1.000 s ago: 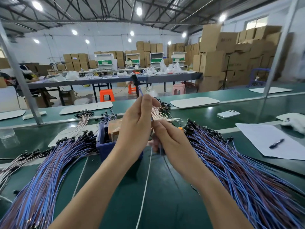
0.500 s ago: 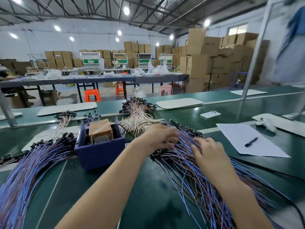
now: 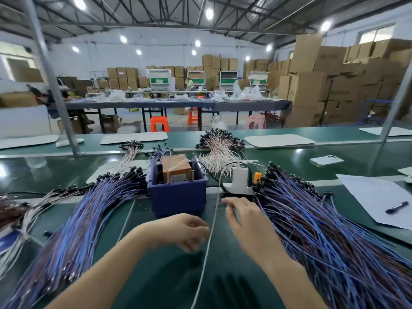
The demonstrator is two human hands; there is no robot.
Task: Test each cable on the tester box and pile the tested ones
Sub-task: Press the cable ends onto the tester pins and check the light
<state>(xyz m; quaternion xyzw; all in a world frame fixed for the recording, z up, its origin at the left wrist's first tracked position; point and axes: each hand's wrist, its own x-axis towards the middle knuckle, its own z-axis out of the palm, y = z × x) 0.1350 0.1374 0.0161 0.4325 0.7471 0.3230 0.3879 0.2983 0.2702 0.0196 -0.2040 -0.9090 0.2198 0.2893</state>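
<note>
A blue tester box (image 3: 178, 194) with a brown block (image 3: 176, 167) inside stands mid-table. Large piles of blue-purple cables with black ends lie to its left (image 3: 89, 210) and right (image 3: 323, 233). My left hand (image 3: 178, 233) hovers in front of the box with loosely curled fingers next to a thin white cord (image 3: 209, 233); I see nothing held in it. My right hand (image 3: 245, 219) lies at the left edge of the right pile, fingers relaxed and pointing left, with no cable visibly held.
A white power strip with an adapter (image 3: 239, 180) sits right of the box. Pale pink-white cables (image 3: 220, 150) are heaped behind it. A phone (image 3: 326, 160), paper sheet (image 3: 376, 197) and pen (image 3: 398, 207) lie at right. A metal post (image 3: 51, 85) rises at left.
Both hands came down from in front of the box, went to the right pile, then pulled back toward me. The view now faces the box again.
</note>
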